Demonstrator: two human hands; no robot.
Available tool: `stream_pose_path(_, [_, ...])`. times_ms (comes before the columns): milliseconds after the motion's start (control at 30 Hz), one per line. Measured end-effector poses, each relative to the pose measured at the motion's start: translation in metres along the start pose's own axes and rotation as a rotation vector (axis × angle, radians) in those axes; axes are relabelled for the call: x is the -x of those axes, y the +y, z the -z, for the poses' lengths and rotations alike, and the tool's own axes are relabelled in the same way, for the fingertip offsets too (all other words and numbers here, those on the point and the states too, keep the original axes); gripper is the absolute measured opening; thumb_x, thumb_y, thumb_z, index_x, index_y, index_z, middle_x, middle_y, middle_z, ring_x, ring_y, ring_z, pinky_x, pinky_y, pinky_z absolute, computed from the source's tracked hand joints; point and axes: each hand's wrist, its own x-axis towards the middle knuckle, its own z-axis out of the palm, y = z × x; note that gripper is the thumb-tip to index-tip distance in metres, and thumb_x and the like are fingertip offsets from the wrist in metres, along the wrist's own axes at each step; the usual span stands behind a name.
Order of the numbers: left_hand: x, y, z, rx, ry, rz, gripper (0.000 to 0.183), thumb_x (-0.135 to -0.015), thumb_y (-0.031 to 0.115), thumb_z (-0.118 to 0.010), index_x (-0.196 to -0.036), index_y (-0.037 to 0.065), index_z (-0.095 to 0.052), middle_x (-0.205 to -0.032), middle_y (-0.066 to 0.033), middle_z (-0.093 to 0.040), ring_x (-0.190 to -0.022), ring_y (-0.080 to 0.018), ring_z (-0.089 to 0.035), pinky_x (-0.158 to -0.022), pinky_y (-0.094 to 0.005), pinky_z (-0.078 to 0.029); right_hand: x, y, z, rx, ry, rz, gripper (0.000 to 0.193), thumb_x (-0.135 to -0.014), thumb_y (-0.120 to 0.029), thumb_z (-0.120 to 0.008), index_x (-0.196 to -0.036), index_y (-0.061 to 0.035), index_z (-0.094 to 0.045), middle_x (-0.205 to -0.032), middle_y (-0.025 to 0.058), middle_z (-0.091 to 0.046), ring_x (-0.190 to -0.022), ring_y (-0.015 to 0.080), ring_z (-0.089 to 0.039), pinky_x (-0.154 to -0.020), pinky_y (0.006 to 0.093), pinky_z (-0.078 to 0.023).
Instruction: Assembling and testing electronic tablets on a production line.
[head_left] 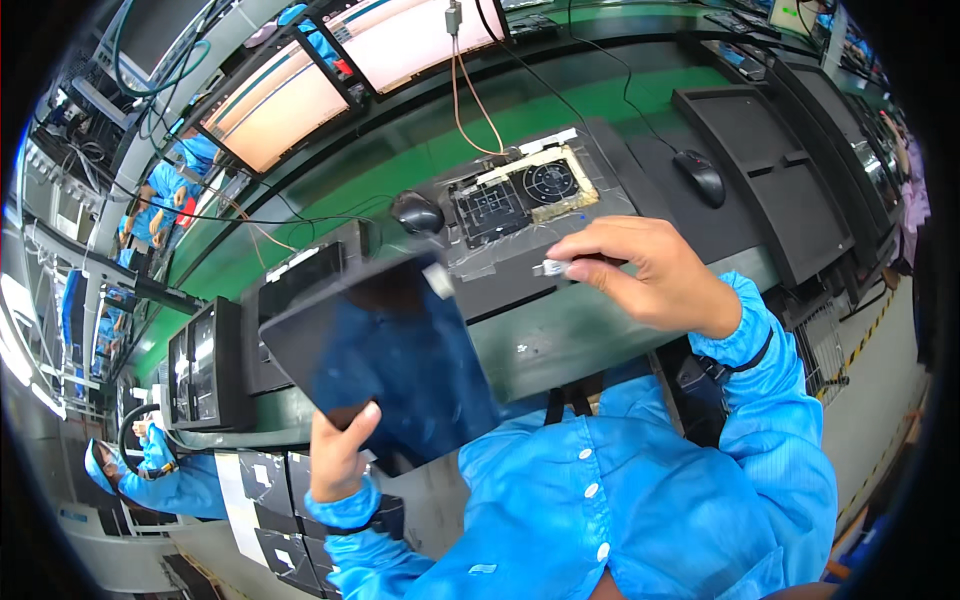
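left hand [338,455] grips the lower corner of a dark tablet [385,355], its long axis tilted up-right; right hand [640,270], just right of the tablet's upper corner, pinches a small white tab [552,267] above the worktop [560,335].

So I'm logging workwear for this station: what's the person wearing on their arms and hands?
Both hands, left hand and right hand, are bare, with no gloves. Both arms are in bright blue sleeves with gathered elastic cuffs, part of a blue smock with white snap buttons down the front. A dark band sits at each wrist.
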Motion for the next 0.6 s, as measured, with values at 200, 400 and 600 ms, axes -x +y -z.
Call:
stream_pose_path(200, [0.012, 0.032, -0.002, -0.764, -0.291, 0.262, 0.029, -0.089, 0.017, -0.08, -0.101, -0.008, -0.071, -0.084, -0.0117, -0.076, -0.076, -0.0095, -0.063, -0.074, -0.0285, -0.052, -0.014, -0.012, -0.016, 0.226, -0.165, 0.44, 0.022, -0.086, -0.006, -0.071, -0.108, -0.0094, -0.071, -0.092, 0.0071, -0.067, -0.089, 0.0272, -0.064, -0.078, 0.0391, -0.049])
stream_pose_path(400, [0.014, 0.023, -0.003, -0.699, -0.348, 0.237, 0.028, -0.089, 0.012, -0.079, -0.107, -0.007, -0.068, -0.095, -0.0172, -0.078, -0.09, -0.0186, -0.073, -0.08, -0.0325, -0.055, -0.009, -0.006, -0.032, 0.245, -0.232, 0.493, 0.027, -0.082, -0.006, -0.071, -0.108, -0.0107, -0.071, -0.092, 0.0038, -0.064, -0.088, 0.0246, -0.061, -0.077, 0.0368, -0.046])
stream_pose_path(600, [0.015, 0.024, -0.006, -0.751, -0.359, 0.23, 0.027, -0.089, 0.009, -0.078, -0.107, -0.007, -0.067, -0.095, -0.0173, -0.077, -0.093, -0.0218, -0.074, -0.081, -0.0333, -0.056, -0.007, -0.005, -0.032, 0.311, -0.287, 0.516, 0.026, -0.08, -0.007, -0.069, -0.106, -0.0108, -0.072, -0.091, 0.0025, -0.064, -0.089, 0.0224, -0.061, -0.08, 0.0358, -0.046])
